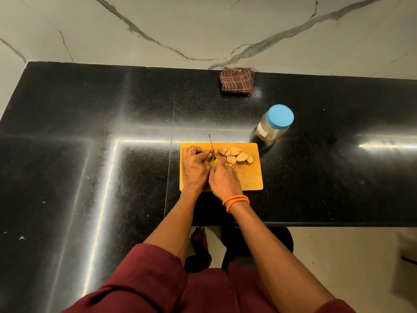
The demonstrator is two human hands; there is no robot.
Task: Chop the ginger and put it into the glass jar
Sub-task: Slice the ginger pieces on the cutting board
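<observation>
Looking down on a black speckled counter [316,177] backed by a veined marble wall [203,26]; orange cutting board [250,177] lying flat near the front edge; left hand [195,168] on the board's left part, fingers curled down over something too hidden to name; right hand [224,179] just beside it, touching it, closed around the green handle of a knife [212,146], blade pointing away and reaching past the board's far edge; orange bands [235,201] around the right wrist. Ginger [235,155] in pale sliced pieces, heaped on the board's far middle, right of the blade. Glass jar [270,129] standing upright on the counter beyond the board's far right corner, apart from it, blue lid [279,116] on. Folded brown checked cloth [235,81] against the wall, well apart from the board. Dark red sleeves [140,279] at the bottom; bare foot [199,238] on pale floor below the counter edge.
</observation>
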